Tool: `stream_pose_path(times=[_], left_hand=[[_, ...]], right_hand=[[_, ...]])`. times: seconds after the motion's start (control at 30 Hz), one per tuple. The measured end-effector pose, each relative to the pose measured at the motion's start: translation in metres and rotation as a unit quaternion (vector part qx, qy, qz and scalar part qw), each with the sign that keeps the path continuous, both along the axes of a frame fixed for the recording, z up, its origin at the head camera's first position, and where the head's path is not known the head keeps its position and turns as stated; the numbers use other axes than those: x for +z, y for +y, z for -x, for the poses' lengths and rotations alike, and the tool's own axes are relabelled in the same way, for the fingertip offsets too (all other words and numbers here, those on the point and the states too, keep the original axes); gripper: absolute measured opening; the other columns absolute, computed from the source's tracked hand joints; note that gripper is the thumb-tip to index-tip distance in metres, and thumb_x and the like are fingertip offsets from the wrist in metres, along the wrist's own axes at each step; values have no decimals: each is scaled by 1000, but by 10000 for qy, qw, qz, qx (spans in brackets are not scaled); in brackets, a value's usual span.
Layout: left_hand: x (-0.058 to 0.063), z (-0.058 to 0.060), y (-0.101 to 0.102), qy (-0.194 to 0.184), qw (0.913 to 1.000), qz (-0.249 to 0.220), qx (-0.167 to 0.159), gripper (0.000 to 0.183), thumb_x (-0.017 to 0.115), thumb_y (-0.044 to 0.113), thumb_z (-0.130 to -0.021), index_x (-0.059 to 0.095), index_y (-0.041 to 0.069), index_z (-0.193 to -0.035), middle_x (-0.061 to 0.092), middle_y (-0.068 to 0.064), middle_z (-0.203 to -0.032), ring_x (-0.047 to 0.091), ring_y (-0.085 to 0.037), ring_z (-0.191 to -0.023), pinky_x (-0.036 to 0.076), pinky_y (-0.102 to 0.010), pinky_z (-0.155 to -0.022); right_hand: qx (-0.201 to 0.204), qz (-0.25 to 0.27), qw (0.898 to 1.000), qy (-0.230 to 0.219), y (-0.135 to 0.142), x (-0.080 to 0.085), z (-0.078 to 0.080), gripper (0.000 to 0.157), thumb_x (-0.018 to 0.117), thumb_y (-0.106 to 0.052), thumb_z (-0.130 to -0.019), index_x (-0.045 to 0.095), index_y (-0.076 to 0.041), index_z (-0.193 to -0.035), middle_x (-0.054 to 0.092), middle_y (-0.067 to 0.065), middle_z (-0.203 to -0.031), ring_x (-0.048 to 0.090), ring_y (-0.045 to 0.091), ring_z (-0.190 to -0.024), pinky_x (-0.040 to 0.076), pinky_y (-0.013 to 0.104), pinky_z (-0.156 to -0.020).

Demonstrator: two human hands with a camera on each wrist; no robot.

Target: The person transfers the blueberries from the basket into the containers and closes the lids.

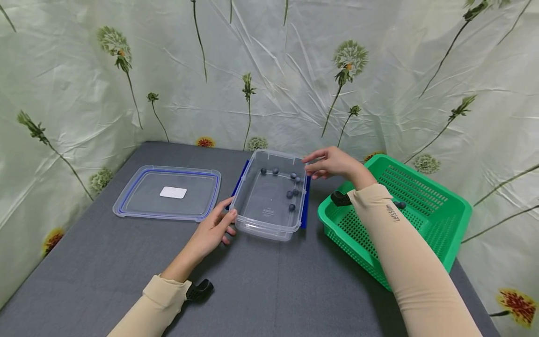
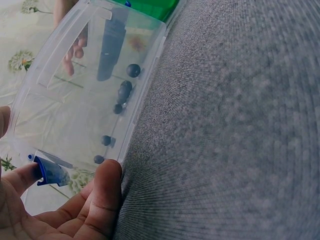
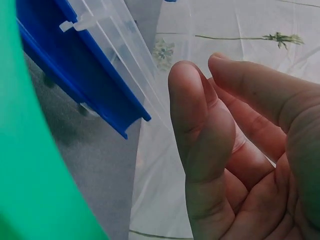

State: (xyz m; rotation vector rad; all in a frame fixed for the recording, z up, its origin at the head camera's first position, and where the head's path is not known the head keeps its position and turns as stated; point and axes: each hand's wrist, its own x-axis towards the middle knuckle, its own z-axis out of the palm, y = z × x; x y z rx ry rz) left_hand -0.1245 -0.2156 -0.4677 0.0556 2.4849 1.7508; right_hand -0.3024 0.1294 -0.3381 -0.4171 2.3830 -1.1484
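Observation:
A clear plastic food container point(image 1: 269, 229) stands at the middle of the table with several blueberries point(image 1: 292, 207) on its floor, mostly along the right side. My left hand point(image 1: 212, 229) grips its near left corner. In the left wrist view, fingers point(image 2: 106, 200) lie against the wall, one beside a blue clip flap point(image 2: 50, 172). At the far right corner, my right hand point(image 1: 330, 164) is close to the rim with fingers loosely bent. The right wrist view shows nothing between that hand's thumb and fingers point(image 3: 189, 97). Another blue flap point(image 3: 95, 75) hangs folded out on that side.
Left of the container lies its clear lid point(image 1: 143, 194) with a blue seal and a white label point(image 1: 173, 192). A green perforated basket point(image 1: 452, 224) stands to the right, under the right forearm, with dark berries point(image 1: 401, 205) inside. Flowered cloth point(image 1: 286, 84) hangs behind the grey table point(image 1: 252, 290).

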Motion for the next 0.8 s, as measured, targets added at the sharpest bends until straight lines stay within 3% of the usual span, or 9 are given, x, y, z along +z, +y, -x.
stream_pose_path(times=[0.8], left_hand=[[0, 1, 0, -22, 10000, 29, 23, 56, 50, 42, -115, 37, 25, -166, 67, -24, -133, 69, -21, -91, 59, -29, -67]], right_hand=[[-292, -27, 9996, -35, 54, 8, -6, 51, 71, -28, -106, 59, -7, -151, 82, -6, -103, 75, 7, -85, 57, 27, -75]])
